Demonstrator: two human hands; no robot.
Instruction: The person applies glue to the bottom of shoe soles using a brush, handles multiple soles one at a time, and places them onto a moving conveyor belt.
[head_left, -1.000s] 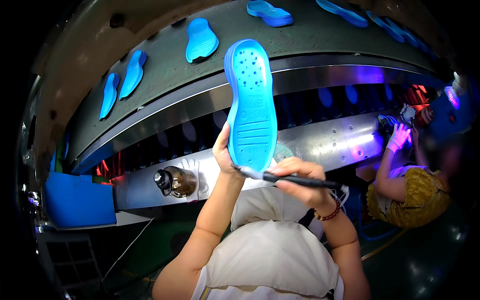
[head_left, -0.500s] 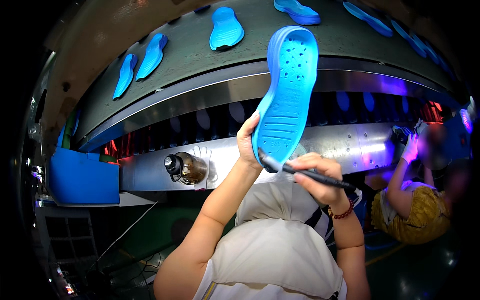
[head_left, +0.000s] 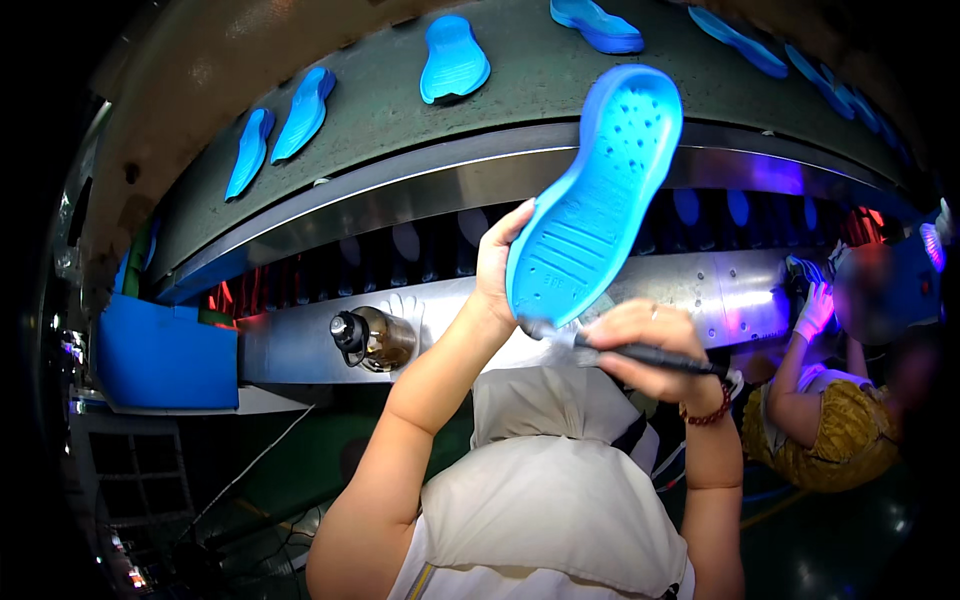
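Note:
A bright blue shoe sole (head_left: 598, 205) is held up at a slant, its toe end far and its heel end close to me. It has holes at the toe end and ridges across the heel half. My left hand (head_left: 497, 262) grips the sole's left edge near the heel, with some fingers hidden behind it. In my right hand (head_left: 650, 345) is a black-handled brush (head_left: 680, 360) with a pale tube or cord at its back end. The brush's blurred tip is at the sole's heel rim; I cannot tell exactly where it touches.
Several blue soles, one of them here (head_left: 453, 60), lie on the dark conveyor belt (head_left: 370, 105) beyond a metal rail (head_left: 400, 180). A dark-capped bottle (head_left: 378, 338) and a pale glove (head_left: 408, 310) are on the metal ledge (head_left: 285, 345). At right sits a gloved co-worker (head_left: 838, 420).
The sole has shifted right and slightly nearer, its toe end leaning further right. My right hand and the brush have moved a little right, with the tip still at the heel rim.

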